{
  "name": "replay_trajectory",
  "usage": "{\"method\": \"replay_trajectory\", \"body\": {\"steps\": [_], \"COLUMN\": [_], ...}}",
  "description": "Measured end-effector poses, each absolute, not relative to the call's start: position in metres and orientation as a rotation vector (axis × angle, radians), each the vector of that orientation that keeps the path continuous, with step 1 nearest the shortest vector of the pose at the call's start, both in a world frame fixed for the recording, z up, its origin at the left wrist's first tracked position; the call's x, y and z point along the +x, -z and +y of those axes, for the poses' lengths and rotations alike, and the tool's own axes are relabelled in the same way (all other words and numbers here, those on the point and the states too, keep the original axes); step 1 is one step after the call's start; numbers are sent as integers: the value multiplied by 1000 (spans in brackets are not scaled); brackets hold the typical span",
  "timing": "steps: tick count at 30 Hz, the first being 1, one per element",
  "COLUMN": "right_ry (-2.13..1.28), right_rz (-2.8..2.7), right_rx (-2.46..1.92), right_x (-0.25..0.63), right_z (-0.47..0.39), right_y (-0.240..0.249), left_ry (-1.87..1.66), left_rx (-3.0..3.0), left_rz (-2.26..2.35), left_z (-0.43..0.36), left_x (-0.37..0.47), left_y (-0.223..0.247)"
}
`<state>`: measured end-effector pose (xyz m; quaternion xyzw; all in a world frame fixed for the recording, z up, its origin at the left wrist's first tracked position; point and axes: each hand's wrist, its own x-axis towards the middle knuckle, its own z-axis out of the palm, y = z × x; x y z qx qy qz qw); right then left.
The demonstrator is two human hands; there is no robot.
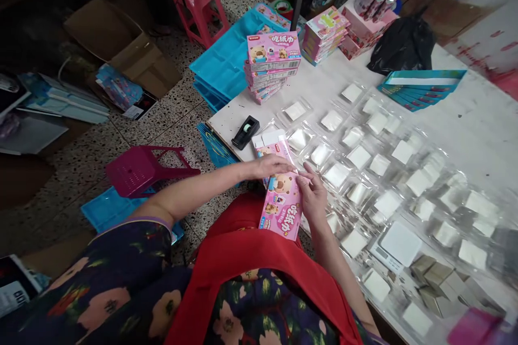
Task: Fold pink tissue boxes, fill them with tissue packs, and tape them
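A pink printed box point(283, 207) with a bear picture lies at the table's front edge, its lower end over my lap and white flaps at its far end. Across its middle rests my left hand point(273, 166), palm down with fingers stretched out to the right. My right hand point(311, 188) is at the box's right edge, thumb on the box and fingers partly bent, close to the left fingertips. Whether its fingers pinch anything is too small to tell. Just beyond the box's far left corner sits a black tape dispenser point(245, 132).
Rows of clear packets with white squares point(336, 174) cover the table point(481, 118). Pink boxes point(273, 59) are stacked at the far left corner beside blue trays point(222, 59). A white scale point(396, 245) stands front right, and a magenta stool point(131, 171) on the floor at left.
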<state>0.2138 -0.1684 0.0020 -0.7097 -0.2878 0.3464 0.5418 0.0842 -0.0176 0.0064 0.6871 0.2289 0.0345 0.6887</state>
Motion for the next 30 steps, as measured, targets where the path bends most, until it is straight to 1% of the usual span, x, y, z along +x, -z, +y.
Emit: {"method": "replay_trajectory", "body": {"steps": [3,5,7,8,10,12,14,17,20,25,30], "right_ry": [-975,-1183,-1358,-1397,-1402,-1430,-1534,-1666,-1606,-1481,-1501], "right_rz": [-477,-418,-406,-434,-574,-792,-999,-1212,-1362,-1561,-1524], "right_rx": [-1692,-1649,-1596,-1588,-1631,-1712,-1775,-1849,-1961,-2117,-2124], "right_x": [201,198,196,195,188,174,155,128,114,111,115], "right_z": [-161,-148,-125,-110,-76,-42,-15,7,11,14,16], "right_y": [8,13,18,22,34,51,70,94,106,109,96], "left_ry": [-445,-517,-528,-544,-589,-520,-431,-355,-354,-381,-303], "left_rx": [1470,1422,1361,1343,1342,1371,1368,1337,1310,1178,1023], "left_rz": [879,921,964,1057,1333,1502,1492,1398,1400,1502,1608], "left_z": [-58,-64,-43,-24,22,64,89,102,101,88,74], "left_x": [64,53,41,33,15,-5,-19,-27,-24,-19,-29], "left_y": [2,10,23,32,52,75,96,114,117,111,110]}}
